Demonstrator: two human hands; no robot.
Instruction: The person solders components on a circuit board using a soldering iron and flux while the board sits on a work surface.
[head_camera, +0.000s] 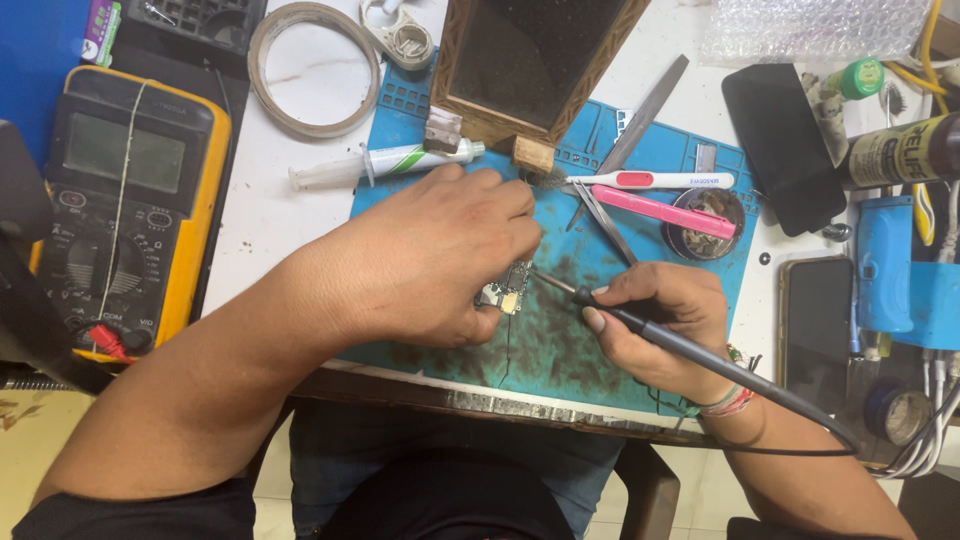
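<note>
A small circuit board (506, 290) lies on a blue work mat (570, 340) stained dark in the middle. My left hand (430, 260) rests over the board and pins it down with its fingertips. My right hand (660, 325) grips a black soldering iron (680, 345) like a pen. The iron's metal tip (545, 280) touches the board's right edge. Its cable runs off to the lower right.
A yellow multimeter (130, 200) sits at the left, with a tape ring (310, 65) and a syringe (385, 162) behind the mat. Tweezers (605, 220), a pink tool (660, 210), a metal file (640, 115), a tin (705, 220) and two phones (780, 145) (815, 320) lie to the right.
</note>
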